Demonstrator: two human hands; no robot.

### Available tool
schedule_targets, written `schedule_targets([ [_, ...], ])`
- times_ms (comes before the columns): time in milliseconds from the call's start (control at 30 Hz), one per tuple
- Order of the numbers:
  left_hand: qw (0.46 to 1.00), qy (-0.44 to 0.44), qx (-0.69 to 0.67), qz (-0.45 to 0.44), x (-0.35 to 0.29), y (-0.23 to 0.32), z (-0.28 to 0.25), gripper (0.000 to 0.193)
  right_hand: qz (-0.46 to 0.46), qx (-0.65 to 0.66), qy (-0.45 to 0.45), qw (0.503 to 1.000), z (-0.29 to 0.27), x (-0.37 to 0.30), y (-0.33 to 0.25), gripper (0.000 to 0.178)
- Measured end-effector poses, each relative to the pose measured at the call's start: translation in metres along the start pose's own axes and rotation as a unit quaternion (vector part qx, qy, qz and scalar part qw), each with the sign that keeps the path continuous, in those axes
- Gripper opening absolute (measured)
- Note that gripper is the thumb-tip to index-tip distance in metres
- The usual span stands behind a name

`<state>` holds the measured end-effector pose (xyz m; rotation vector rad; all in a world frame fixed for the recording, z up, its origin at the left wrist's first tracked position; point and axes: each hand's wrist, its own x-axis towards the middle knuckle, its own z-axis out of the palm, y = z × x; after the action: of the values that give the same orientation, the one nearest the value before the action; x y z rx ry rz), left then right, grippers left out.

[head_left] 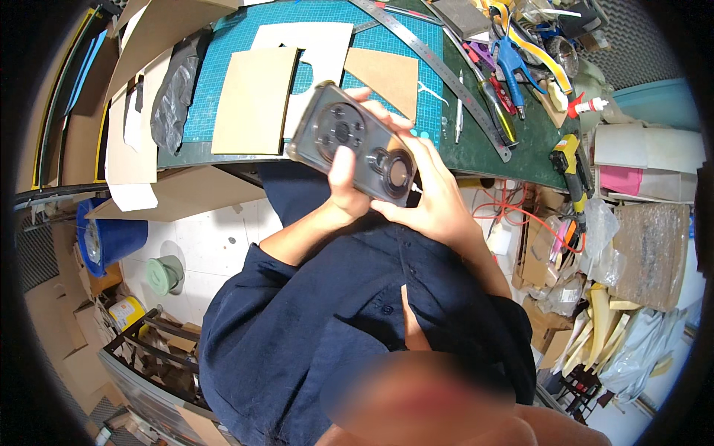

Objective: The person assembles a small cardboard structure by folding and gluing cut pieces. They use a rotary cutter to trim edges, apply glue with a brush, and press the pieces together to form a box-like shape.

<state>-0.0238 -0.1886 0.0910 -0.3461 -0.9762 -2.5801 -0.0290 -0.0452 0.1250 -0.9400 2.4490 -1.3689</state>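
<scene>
A smartphone (pixel 366 154) in a clear-edged dark case is held over the near edge of the worktable, its back with the round camera block and a ring holder turned up toward me. My left hand (pixel 346 187) grips its near side, thumb lying across the back by the camera block; its other fingers are hidden underneath. My right hand (pixel 437 192) wraps the other end, fingers along the far edge and thumb at the near corner. At that end a bit of white cable shows by the phone. Beyond it, brown board pieces (pixel 253 100) lie on a teal cutting mat (pixel 197 111).
A steel ruler (pixel 439 68) crosses the mat. To its right lie a blue glue gun (pixel 512 63), a yellow-black screwdriver (pixel 497 110) and other tools. A blue bin (pixel 123 234) and a green lidded bucket (pixel 163 275) stand at left. Orange cable (pixel 517 212) hangs at right.
</scene>
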Motion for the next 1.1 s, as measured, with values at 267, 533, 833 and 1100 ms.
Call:
schedule_targets([
  [267, 0.983, -0.142, 0.067, -0.095, -0.002, -0.011, 0.008, 0.082, 0.006, -0.023, 0.099, 0.995, -0.010, -0.027, 0.018, 0.088],
  [533, 0.907, -0.196, 0.367, -0.063, 0.010, 0.000, 0.005, 0.102, 0.069, -0.125, 0.247, 0.958, -0.052, -0.059, 0.039, 0.077],
  [833, 0.563, 0.017, 0.822, 0.078, 0.048, 0.092, -0.080, 0.061, 0.247, -0.357, 0.467, 0.770, -0.173, -0.115, 0.071, 0.057],
  [1100, 0.479, 0.014, 0.874, -0.076, 0.051, 0.117, -0.126, 0.095, 0.357, -0.178, 0.413, 0.819, -0.168, -0.120, 0.095, 0.061],
])
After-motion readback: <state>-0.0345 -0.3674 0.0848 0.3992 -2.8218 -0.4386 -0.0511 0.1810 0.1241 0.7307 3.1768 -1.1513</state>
